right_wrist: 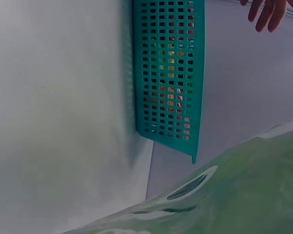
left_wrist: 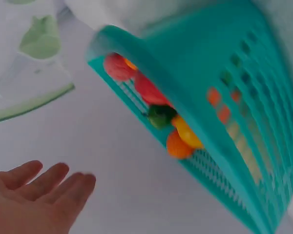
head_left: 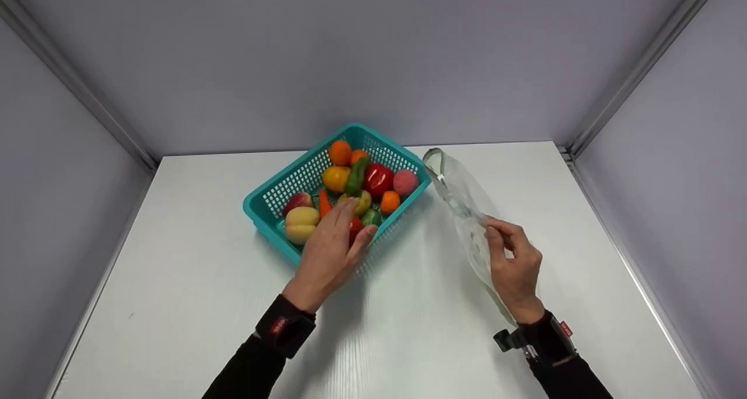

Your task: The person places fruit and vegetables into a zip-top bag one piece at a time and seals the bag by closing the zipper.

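Note:
A teal basket (head_left: 295, 164) of fruit and vegetables stands at the back middle of the white table. Inside lie a yellow peach (head_left: 301, 224), a carrot (head_left: 324, 203), a green chili pepper (head_left: 356, 176), a red bell pepper (head_left: 378, 179) and several oranges. Over its front edge reaches my left hand (head_left: 327, 256), fingers straight and holding nothing; the left wrist view shows these fingers (left_wrist: 53, 187) apart from the basket. To the right, my right hand (head_left: 516, 265) pinches a clear plastic bag (head_left: 467, 198) with a green border between thumb and fingers. In the right wrist view the bag (right_wrist: 254, 187) fills the lower right.
The white table (head_left: 192, 259) extends around the basket to both sides and toward me. Grey walls (head_left: 350, 55) enclose it at the back, left and right. The bag's far end is close beside the basket's right corner.

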{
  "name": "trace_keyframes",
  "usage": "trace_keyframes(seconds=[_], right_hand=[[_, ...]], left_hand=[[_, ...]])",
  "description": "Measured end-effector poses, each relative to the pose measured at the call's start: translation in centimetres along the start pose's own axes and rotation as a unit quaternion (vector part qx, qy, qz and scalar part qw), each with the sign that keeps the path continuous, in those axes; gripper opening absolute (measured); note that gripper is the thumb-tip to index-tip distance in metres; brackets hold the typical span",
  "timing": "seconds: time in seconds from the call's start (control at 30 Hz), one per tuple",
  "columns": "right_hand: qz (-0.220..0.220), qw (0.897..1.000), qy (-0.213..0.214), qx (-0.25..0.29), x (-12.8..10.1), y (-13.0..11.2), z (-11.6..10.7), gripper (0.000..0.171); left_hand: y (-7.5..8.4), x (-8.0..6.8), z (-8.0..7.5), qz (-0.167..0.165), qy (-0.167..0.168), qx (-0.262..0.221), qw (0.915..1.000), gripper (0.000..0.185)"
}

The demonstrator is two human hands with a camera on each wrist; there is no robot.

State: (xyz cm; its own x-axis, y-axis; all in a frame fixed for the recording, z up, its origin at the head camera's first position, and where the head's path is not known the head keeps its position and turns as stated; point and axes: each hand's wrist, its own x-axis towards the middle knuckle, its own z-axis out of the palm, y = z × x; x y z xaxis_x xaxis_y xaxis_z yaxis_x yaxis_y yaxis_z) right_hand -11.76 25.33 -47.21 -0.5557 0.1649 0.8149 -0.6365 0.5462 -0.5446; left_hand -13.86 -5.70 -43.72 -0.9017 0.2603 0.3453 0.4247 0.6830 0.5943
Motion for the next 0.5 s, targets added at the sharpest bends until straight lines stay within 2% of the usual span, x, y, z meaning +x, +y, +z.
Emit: trace_keyframes(seconds=[0.03,0.07,0.1,0.13,0.2,0.27,0.37,0.43,0.5], right_hand=[[-0.011,1.000,0.004,0.002,-0.2,0.0,0.1,0.014],[-0.024,1.000,0.007,0.001,-0.4,0.1,0.2,0.013],[-0.036,0.999,0.009,0.000,-0.6,0.2,0.3,0.017],[-0.048,0.999,0.012,-0.001,-0.7,0.2,0.4,0.023],[-0.071,0.997,0.013,-0.001,-1.0,0.4,0.6,0.034],[-0.093,0.996,0.011,0.001,-1.1,0.5,0.8,0.036],[-0.121,0.993,0.003,0.008,-1.2,0.3,1.1,0.033],[-0.138,0.990,-0.002,0.011,-1.2,0.1,1.3,0.030],[-0.155,0.988,-0.007,0.011,-1.1,-0.1,1.4,0.028]], left_hand=[[0.4,0.4,0.2,-0.026,-0.020,-0.047,0.9984,0.070],[0.9,0.9,0.4,-0.053,-0.042,-0.099,0.9928,0.070],[1.3,1.3,0.6,-0.082,-0.062,-0.152,0.9831,0.071],[1.7,1.8,0.8,-0.107,-0.080,-0.202,0.9703,0.072],[2.3,2.7,1.1,-0.149,-0.111,-0.288,0.9394,0.073],[2.8,3.5,1.3,-0.181,-0.129,-0.359,0.9066,0.072],[2.9,4.6,1.5,-0.213,-0.142,-0.429,0.8660,0.066],[2.8,5.2,1.5,-0.235,-0.149,-0.460,0.8435,0.062],[2.6,5.6,1.5,-0.247,-0.157,-0.479,0.8274,0.057]])
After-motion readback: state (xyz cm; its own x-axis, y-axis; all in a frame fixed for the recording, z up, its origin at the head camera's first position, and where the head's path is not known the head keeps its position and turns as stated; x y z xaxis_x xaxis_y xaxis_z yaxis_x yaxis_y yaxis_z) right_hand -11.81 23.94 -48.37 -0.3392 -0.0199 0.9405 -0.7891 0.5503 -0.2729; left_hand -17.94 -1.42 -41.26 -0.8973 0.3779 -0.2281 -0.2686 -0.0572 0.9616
